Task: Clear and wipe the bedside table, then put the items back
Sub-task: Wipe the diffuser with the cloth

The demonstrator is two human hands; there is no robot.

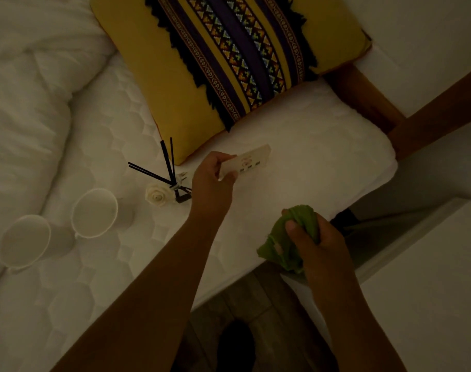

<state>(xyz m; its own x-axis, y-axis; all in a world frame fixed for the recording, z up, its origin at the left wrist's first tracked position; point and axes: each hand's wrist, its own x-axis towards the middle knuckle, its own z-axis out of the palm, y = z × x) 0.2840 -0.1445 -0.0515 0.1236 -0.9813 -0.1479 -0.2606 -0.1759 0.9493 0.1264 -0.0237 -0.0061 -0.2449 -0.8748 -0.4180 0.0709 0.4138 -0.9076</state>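
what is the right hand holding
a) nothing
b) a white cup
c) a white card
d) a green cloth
d: the right hand is curled round a bunched green cloth, while the white card is pinched in the left hand and both white cups stand on the bed.

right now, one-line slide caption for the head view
Left hand holds a white card over the mattress; right hand grips a green cloth.
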